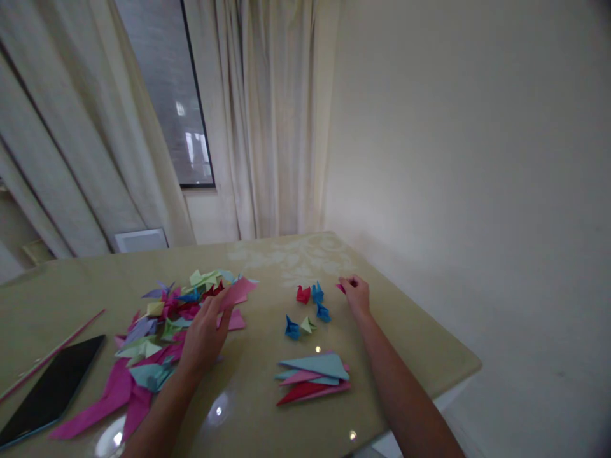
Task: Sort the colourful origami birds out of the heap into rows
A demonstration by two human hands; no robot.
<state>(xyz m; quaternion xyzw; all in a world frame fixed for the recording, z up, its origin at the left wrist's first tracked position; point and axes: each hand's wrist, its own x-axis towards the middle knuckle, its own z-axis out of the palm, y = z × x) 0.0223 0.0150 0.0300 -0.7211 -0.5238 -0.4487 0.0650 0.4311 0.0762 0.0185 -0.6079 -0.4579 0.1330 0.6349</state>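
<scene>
My left hand (pixel 206 331) rests on a heap of coloured origami pieces (pixel 162 324) and pinches a pink paper sheet (pixel 237 292) that sticks up from it. My right hand (pixel 356 294) reaches further out on the table (pixel 405 331) with its fingers closed on a small pink folded piece (pixel 340 287). Just left of that hand lie a red folded piece (pixel 303 294) and small blue ones (pixel 319 299), with a blue and a green piece (pixel 300 327) nearer to me. A stack of flat folded triangles (pixel 315 376) in teal, pink and red lies between my arms.
A dark tablet (pixel 52 388) lies at the left beside a thin pink strip (pixel 52 353). The table's right edge runs close to a plain wall. Curtains (pixel 267 114) and a window (pixel 167 89) stand behind the table.
</scene>
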